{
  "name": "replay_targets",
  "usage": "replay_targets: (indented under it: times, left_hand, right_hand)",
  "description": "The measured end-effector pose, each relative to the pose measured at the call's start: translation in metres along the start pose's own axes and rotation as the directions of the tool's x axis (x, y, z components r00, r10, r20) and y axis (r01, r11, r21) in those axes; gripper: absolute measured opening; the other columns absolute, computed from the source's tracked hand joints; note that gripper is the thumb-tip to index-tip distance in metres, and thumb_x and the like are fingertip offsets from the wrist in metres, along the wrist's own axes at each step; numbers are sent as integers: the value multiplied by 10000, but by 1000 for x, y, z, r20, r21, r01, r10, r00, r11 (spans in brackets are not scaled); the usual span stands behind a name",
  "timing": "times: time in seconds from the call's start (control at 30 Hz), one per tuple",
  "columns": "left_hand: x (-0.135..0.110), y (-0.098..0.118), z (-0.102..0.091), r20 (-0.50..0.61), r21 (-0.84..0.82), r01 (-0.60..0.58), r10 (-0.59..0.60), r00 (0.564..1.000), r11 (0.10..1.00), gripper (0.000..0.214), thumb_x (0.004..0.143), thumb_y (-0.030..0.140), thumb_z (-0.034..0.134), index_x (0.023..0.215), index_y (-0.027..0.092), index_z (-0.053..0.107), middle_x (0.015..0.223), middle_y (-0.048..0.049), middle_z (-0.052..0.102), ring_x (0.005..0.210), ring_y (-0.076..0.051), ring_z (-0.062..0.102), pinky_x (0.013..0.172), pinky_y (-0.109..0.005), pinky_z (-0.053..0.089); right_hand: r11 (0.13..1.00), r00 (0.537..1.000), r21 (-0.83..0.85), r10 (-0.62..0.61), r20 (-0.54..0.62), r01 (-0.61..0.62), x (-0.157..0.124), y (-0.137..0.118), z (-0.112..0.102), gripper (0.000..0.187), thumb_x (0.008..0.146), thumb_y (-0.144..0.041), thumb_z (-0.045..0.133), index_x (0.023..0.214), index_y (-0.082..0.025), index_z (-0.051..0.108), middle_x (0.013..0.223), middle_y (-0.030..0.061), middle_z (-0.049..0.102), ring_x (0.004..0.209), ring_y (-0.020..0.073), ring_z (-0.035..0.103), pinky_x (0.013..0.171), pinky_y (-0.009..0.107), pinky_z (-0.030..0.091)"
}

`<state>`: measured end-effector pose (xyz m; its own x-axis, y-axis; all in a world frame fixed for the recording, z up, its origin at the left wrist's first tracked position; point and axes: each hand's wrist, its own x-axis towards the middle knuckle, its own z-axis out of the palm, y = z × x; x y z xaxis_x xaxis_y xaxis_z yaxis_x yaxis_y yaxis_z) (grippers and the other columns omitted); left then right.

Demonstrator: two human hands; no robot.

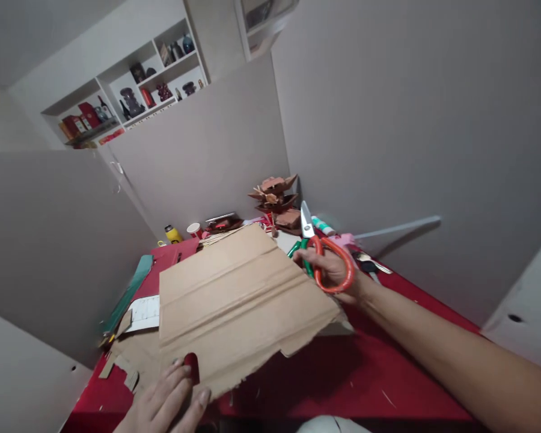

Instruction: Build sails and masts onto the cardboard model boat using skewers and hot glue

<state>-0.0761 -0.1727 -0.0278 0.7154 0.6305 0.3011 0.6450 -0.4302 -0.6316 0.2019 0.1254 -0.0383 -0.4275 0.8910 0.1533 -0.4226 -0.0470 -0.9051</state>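
Note:
A large creased cardboard sheet (234, 288) with a ragged near edge lies tilted across the middle of the view. My left hand (169, 400) is closed on its near left corner, beside a rounded dark red spot in the sheet. At the sheet's right edge, my right hand (329, 267) is closed around a pair of scissors (307, 225). Their red and green handles show over the fingers, and the metal blades point up and away. Whether the right fingers also touch the cardboard is hard to tell.
The red table (388, 379) holds cardboard scraps (126, 367), a white printed sheet (144, 313), a green strip (133, 288), a yellow bottle (173, 233) and a paper cup (194, 230). A brown layered model (275, 198) stands at the back. Grey panels (388, 120) surround the table.

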Motion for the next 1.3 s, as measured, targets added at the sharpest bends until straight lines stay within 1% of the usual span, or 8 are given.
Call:
replay_targets:
  times: [0.27,0.43,0.53,0.6,0.7,0.77,0.93,1.3]
  left_hand:
    - [-21,-19,36,77,-47,-43,47,996,998,438,907,94,423,1286,218,604,1148,-75,705,1252,-264,546,1113,-476,375]
    - [-23,-24,55,102,23,351,-351,931,936,629,874,21,483,1435,300,430,1496,-104,433,1391,-288,370,1157,-471,272]
    - [-27,-23,54,89,-205,648,-645,759,734,652,891,120,524,1478,333,335,1576,-102,282,1401,-308,348,1103,-472,371]
    - [-29,-24,46,208,-444,788,-806,553,426,636,901,256,550,1484,340,309,1570,-93,300,1391,-317,365,1066,-473,418]
    - [-23,-35,29,467,-685,709,-849,249,-169,638,871,442,579,1455,317,355,1484,-107,451,1292,-317,501,1006,-435,482]
    - [-15,-47,22,596,-712,547,-791,138,-441,663,838,486,614,1429,278,396,1436,-126,508,1228,-308,564,955,-395,520]
    - [13,-73,29,708,-701,231,-697,113,-674,614,750,407,749,1297,212,552,1163,-108,710,1052,-264,678,874,-353,553]
    - [34,-75,50,640,-766,134,-766,64,-629,433,680,334,816,1064,196,669,976,-44,769,891,-217,727,786,-287,580]
  right_hand:
    - [997,995,46,54,84,-58,3,13,-2,404,450,-291,874,684,-207,555,678,-64,591,651,119,565,668,245,469]
    - [999,997,18,31,66,-32,6,18,-5,446,502,-379,857,818,-217,587,761,-16,650,764,199,634,735,332,506]
    - [1000,999,-8,-4,32,4,9,23,-8,435,545,-405,840,847,-226,584,773,-6,670,809,223,650,743,345,509]
    - [999,999,-25,-24,26,25,10,24,-9,416,567,-423,828,847,-233,586,787,0,683,824,232,657,747,352,515]
    - [998,998,-54,-39,49,42,8,23,-8,403,584,-441,819,856,-237,602,811,19,701,845,251,663,756,366,526]
    - [996,996,-75,-41,76,47,6,22,-6,419,578,-448,823,871,-234,615,822,29,707,855,262,664,758,373,528]
    - [989,993,-141,-17,113,33,-1,27,-4,431,581,-488,818,859,-225,618,823,32,700,820,260,666,736,373,528]
    - [990,998,-129,-50,45,55,6,27,-6,434,609,-520,792,842,-215,590,748,-9,614,702,183,598,659,311,496]
